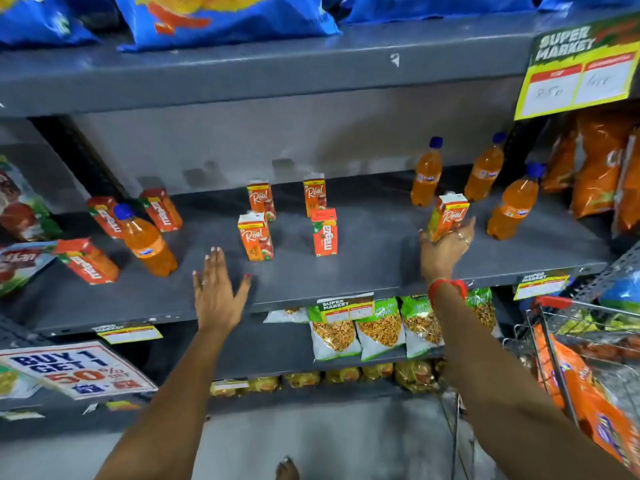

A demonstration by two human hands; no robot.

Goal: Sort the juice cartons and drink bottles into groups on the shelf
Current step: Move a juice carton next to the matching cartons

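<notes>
On the grey shelf (363, 271), my right hand (445, 245) grips a tilted orange Real carton (448, 214), just in front of three orange drink bottles (426, 174) (484, 169) (514, 207) at the right. My left hand (216, 289) hovers open over the shelf's front edge, fingers spread, holding nothing. Three Real cartons (255, 237) (261, 199) (314, 194) and one red Maaza carton (324, 232) stand mid-shelf. At the left are three Maaza cartons (86, 259) (105, 216) (161, 209) and one more orange bottle (147, 242).
Blue snack bags (221, 15) fill the shelf above. Green-white snack packs (381, 327) sit on the shelf below. Orange packets (595, 164) hang at the right, beside a wire trolley (561, 327). A yellow price sign (578, 74) hangs top right, a promo sign (76, 370) bottom left.
</notes>
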